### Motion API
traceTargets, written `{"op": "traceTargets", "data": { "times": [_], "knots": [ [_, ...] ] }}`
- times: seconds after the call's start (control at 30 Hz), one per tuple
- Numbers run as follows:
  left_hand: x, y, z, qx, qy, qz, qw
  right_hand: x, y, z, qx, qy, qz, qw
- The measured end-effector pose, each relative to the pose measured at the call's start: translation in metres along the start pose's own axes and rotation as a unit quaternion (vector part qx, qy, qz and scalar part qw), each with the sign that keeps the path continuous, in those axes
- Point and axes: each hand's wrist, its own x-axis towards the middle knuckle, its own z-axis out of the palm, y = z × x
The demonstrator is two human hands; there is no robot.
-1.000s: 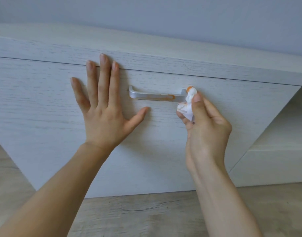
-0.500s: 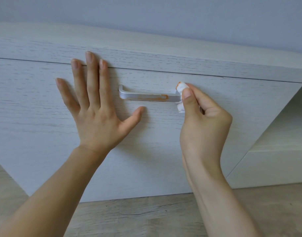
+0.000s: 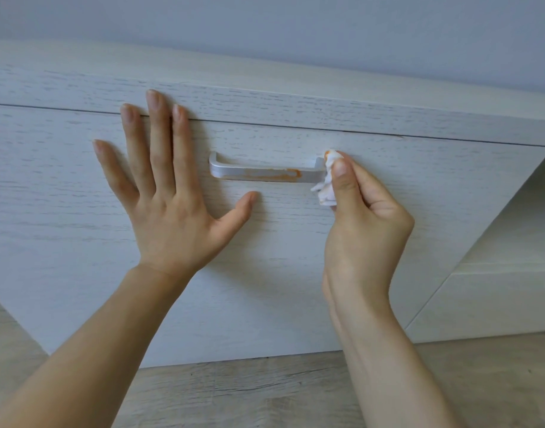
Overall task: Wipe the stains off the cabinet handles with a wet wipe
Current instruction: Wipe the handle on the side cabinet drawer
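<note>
A silver bar handle [image 3: 258, 173] sits on the white wood-grain cabinet front [image 3: 295, 273]. An orange stain runs along the handle's lower edge toward its right end. My right hand [image 3: 360, 223] pinches a crumpled white wet wipe [image 3: 326, 183], smeared orange at the top, against the handle's right end. My left hand [image 3: 169, 196] lies flat with spread fingers on the cabinet front, just left of the handle, its thumb below the bar.
The cabinet's top slab [image 3: 295, 97] juts out above the front. A lower white cabinet section [image 3: 496, 298] stands recessed at the right. Grey wood floor [image 3: 265, 393] runs below. A pale wall [image 3: 295, 32] rises behind.
My right hand with the wipe rose from just below the handle's right end onto that end. My left hand stays pressed flat on the front. The view shifted slightly.
</note>
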Motion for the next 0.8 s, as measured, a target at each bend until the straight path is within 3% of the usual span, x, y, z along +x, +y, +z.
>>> {"op": "traceTargets", "data": {
  "times": [0.3,0.4,0.8],
  "knots": [
    [0.001,0.002,0.0,-0.004,0.002,-0.002,1.0,0.0,-0.002,0.004,-0.003,0.002,0.016,1.0],
    [0.0,0.002,0.0,-0.004,0.002,-0.005,1.0,-0.007,-0.003,-0.009,-0.009,-0.018,-0.026,0.999],
    [0.001,0.002,-0.001,-0.015,-0.002,-0.005,1.0,-0.016,0.005,0.006,-0.072,0.05,-0.155,0.984]
  ]
}}
